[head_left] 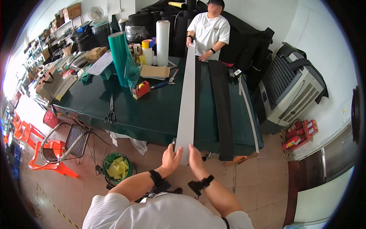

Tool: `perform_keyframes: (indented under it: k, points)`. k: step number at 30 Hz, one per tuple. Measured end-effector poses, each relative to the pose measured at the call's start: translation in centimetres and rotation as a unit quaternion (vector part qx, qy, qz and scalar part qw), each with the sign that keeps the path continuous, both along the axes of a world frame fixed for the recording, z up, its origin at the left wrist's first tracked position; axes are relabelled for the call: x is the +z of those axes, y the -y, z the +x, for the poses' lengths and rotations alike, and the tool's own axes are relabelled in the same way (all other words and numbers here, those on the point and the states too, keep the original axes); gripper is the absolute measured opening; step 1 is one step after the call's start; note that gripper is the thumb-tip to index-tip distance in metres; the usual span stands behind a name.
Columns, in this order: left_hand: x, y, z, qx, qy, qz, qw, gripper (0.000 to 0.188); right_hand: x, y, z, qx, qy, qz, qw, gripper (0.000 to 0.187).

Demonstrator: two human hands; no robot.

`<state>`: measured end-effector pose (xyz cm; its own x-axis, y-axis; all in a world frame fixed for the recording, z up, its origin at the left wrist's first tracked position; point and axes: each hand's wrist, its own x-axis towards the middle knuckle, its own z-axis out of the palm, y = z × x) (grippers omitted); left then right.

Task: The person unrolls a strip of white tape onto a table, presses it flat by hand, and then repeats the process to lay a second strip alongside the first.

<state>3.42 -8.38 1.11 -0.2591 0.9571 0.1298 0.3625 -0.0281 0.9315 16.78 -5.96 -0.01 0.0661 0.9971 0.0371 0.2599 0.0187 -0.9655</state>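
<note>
A long white strip runs lengthwise from the far side of the green-topped table to just past its near edge, with a black strip under or along its right side. My left hand grips the strip's left edge at the near end, thumb against it. At the right edge, my right hand is closed on the same end; its fingers are partly hidden. A small dark object shows by my left fingertips, too small to name. Across the table, a person has a hand on the strip's far end.
Another black strip and a narrow pale strip lie to the right. Scissors, a red tape dispenser and a green roll are leftward. Below are a green waste basket and a wire chair; an air cooler stands right.
</note>
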Motion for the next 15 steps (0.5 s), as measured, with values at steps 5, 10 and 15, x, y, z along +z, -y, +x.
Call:
perform_keyframes:
  k: [5,10,15]
  points:
    - [-0.8,2.2,-0.2,-0.102,-0.063,0.14,0.983,0.037,1.8,-2.8,1.2,-0.021,-0.344,-0.293,0.892,0.057]
    - [-2.0,-0.6,0.2,-0.062,0.246,-0.061,0.965,0.035,0.9,-0.5,-0.2,-0.063,-0.039,-0.099,0.992,0.055]
    - [3.3,-2.7,-1.5,-0.048,0.53,-0.305,0.79,0.039,0.5,3.1,0.1,0.037,0.15,0.139,0.978,0.051]
